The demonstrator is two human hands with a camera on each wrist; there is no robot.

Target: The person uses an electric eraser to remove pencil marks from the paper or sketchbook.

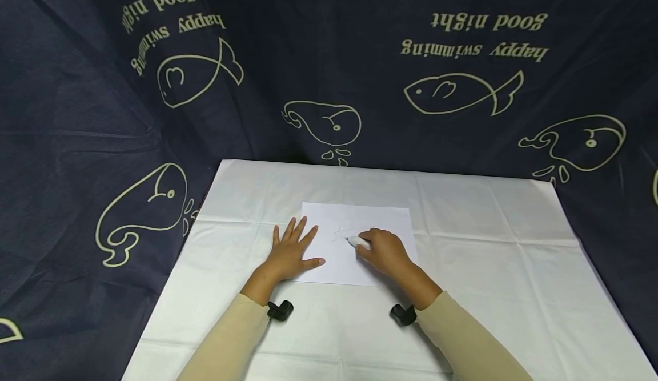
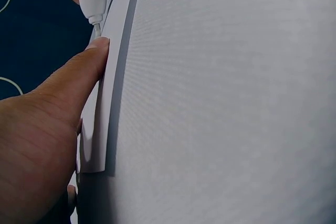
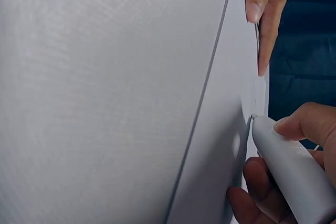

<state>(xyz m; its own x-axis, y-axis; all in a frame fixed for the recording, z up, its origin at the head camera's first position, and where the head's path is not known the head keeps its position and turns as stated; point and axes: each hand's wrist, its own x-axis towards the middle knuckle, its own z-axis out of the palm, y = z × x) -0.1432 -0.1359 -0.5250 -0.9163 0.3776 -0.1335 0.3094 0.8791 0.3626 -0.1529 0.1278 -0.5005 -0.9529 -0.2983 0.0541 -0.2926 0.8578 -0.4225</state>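
The right hand (image 1: 382, 251) is gripping the pen (image 1: 357, 242) at mid-paper (image 1: 343, 260), the left hand (image 1: 288, 255) is resting spread fingers on the left edge, and faint lines (image 1: 340, 233) are showing, visible area lying mostly blank.

Diffuse light with soft-edged shadows.

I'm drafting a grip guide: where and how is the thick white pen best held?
I'd hold the thick white pen by its barrel, from the person's right, as the right hand does: its thin tip points left over the rectangular white paper, and the barrel widens behind.
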